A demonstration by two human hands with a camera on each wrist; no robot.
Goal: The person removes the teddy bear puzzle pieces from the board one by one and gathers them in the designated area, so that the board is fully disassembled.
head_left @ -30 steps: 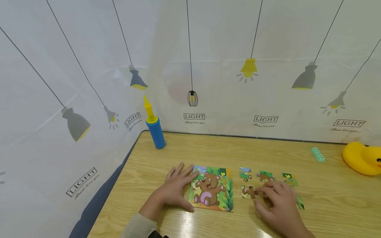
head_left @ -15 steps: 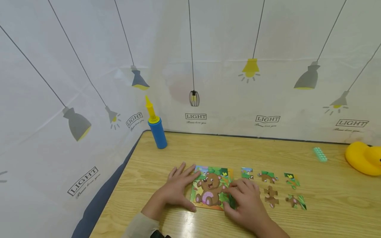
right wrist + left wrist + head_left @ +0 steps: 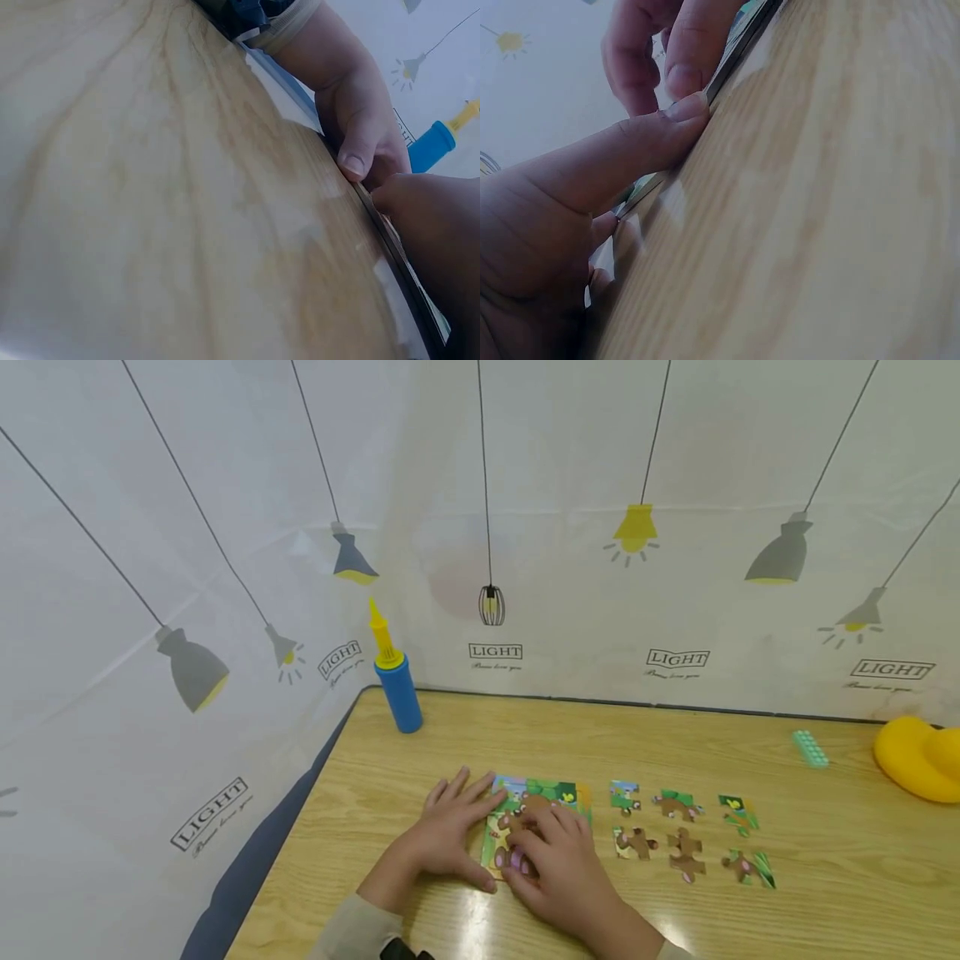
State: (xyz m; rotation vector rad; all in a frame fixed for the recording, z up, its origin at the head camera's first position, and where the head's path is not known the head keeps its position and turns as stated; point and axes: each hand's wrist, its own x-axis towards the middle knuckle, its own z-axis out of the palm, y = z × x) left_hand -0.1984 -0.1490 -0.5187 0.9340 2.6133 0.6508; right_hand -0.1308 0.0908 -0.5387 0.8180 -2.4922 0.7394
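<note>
A square bear picture puzzle board [image 3: 487, 860] lies flat on the wooden table in the head view. My left hand [image 3: 442, 839] rests at its left side, fingers spread over the upper left edge and thumb by the lower left corner. Over the middle of the board is my right hand [image 3: 562, 868], its fingers loosely bent and covering most of the bear. No loose piece shows in its fingers. In the left wrist view, the right fingers [image 3: 686, 71] come down beside the left thumb [image 3: 686, 109] at the board's edge.
Several loose puzzle pieces [image 3: 686, 853] lie in two rows right of the board. A blue and yellow hand pump [image 3: 400, 693] stands at the back left. A mint studded block [image 3: 811, 749] and a yellow rubber duck [image 3: 911, 760] sit at the back right.
My right hand has moved left, from above the loose pieces onto the middle of the board, uncovering the pieces. The left hand has stayed at the board's left side.
</note>
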